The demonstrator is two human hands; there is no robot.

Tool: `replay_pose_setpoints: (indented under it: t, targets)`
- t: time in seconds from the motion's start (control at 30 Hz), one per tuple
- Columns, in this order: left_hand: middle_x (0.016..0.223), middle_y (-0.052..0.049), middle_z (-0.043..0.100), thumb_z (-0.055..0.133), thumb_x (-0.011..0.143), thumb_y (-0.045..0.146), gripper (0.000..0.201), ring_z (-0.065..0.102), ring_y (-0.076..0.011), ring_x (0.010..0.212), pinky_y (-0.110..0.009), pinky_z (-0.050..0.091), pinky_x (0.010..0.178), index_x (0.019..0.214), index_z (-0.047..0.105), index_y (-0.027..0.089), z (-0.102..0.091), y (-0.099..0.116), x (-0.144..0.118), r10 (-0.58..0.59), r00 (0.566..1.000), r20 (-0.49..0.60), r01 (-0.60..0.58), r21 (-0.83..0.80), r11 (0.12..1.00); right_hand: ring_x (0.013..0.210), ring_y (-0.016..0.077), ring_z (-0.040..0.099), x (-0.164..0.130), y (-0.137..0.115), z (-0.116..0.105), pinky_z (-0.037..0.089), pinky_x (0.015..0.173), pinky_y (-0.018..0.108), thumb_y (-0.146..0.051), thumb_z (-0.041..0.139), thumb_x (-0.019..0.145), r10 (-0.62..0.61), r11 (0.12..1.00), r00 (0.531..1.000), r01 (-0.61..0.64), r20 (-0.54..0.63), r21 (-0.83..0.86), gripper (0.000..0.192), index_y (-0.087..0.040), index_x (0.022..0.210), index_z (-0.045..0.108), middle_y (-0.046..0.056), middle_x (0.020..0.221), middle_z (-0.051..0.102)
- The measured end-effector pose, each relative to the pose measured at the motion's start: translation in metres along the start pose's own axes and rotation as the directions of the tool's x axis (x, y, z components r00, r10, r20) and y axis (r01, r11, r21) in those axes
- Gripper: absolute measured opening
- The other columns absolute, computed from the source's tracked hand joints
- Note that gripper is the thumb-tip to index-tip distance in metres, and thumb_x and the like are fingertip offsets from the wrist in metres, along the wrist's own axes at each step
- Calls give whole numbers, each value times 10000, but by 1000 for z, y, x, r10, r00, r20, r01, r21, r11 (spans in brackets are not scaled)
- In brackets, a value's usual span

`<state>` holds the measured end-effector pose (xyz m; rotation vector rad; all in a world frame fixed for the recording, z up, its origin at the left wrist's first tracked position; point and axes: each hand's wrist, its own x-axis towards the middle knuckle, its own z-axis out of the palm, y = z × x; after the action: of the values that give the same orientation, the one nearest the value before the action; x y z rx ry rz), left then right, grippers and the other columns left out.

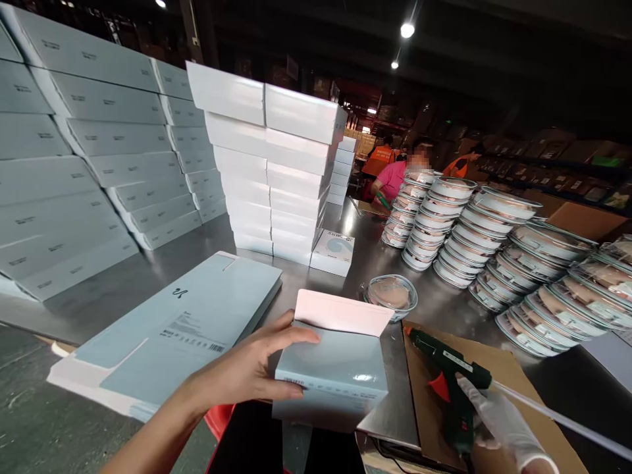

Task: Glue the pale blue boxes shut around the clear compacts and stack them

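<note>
A light-blue carton [336, 359] with its pale pink flap [343, 311] raised sits at the table's front edge. My left hand [247, 365] grips its left side, thumb on the near face and fingers over the top. On a brown cardboard sheet [503, 368], my white-gloved right hand [503, 415] is at the handle of a green hot glue gun [451, 365] with a red trigger. The thumb rests against the gun; the other fingers are partly hidden. A long white glue stick [557, 415] runs out of its back.
Flattened light-blue cartons [187, 329] lie left. Closed white boxes [276, 164] and more boxes [108, 138] are stacked behind. Clear round packs [494, 230] stand in columns right, and one pack [392, 293] lies beyond my carton. People [390, 178] are in the background.
</note>
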<state>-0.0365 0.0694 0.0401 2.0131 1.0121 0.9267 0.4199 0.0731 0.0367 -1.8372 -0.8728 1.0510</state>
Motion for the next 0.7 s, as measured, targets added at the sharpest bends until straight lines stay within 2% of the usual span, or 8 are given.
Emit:
replay_pose_setpoints:
  t: [0.1, 0.17, 0.2, 0.27, 0.33, 0.47, 0.6, 0.7]
  targets:
    - [1368, -92, 684, 913, 713, 272, 611, 530, -405, 1406, -572, 486, 1105, 1283, 725, 386, -1, -1, -3, -30, 1000, 5, 30, 17, 999, 327, 232, 574, -10, -21, 15, 453, 345, 309, -415, 943, 549, -97, 990, 991, 86, -94, -110, 292, -281, 694, 728, -3, 421, 618]
    - [1391, -101, 669, 916, 723, 305, 615, 480, -427, 1445, -595, 471, 1112, 1299, 717, 390, 0, -4, -6, -40, 999, 4, 40, 23, 999, 792, 280, 776, -29, -33, 45, 626, 731, 359, -465, 942, 592, -373, 927, 928, 373, 17, -41, 741, -335, 1270, 672, 57, 939, 816]
    - [1410, -105, 651, 910, 739, 323, 607, 471, -428, 1450, -592, 472, 1114, 1307, 708, 391, 1, -6, -8, -24, 1000, 3, 24, 19, 1000, 1099, 302, 739, -41, -37, 62, 582, 965, 427, -496, 921, 643, -536, 843, 827, 536, 170, 51, 1016, -373, 1525, 433, 87, 1275, 750]
    - [1453, -114, 591, 877, 795, 355, 553, 497, -411, 1428, -556, 493, 1108, 1313, 685, 384, 5, -9, -9, 48, 999, -3, -48, 3, 999, 1422, 288, 533, -62, -38, 93, 414, 1168, 521, -488, 862, 765, -699, 692, 559, 685, 445, 228, 1164, -473, 1623, 76, 70, 1595, 502]
    - [1494, -128, 497, 816, 866, 403, 495, 524, -386, 1402, -517, 515, 1091, 1321, 622, 376, 15, -14, -9, 160, 984, -74, -163, -36, 986, 1473, 262, 470, -73, -32, 111, 365, 1192, 537, -421, 810, 849, -713, 636, 414, 722, 566, 274, 1057, -549, 1598, 75, 29, 1609, 483]
    - [1457, -98, 408, 692, 962, 427, 557, 502, -340, 1417, -564, 506, 1094, 1384, 329, 465, 38, -23, -7, 357, 877, -322, -414, -129, 901, 1409, 258, 547, -73, -16, 115, 439, 1151, 457, -292, 730, 901, -740, 538, 370, 827, 561, 165, 783, -493, 1552, 343, 44, 1458, 617]
    - [1334, -49, 494, 655, 1003, 318, 601, 489, -295, 1413, -595, 437, 1160, 1428, 280, 517, 39, -25, -8, 431, 858, -279, -470, -87, 878, 1210, 227, 660, -78, -23, 118, 572, 998, 322, -182, 740, 853, -796, 324, 175, 932, 579, 162, 677, -439, 1446, 538, 50, 1244, 660]
    - [1315, -60, 495, 657, 1000, 271, 556, 473, -307, 1425, -568, 428, 1185, 1444, 402, 488, 29, -19, -10, 437, 876, -204, -454, -43, 890, 1233, 227, 619, -84, -35, 127, 577, 980, 318, -119, 706, 862, -817, 218, 76, 958, 571, 184, 595, -413, 1370, 611, 50, 1201, 627]
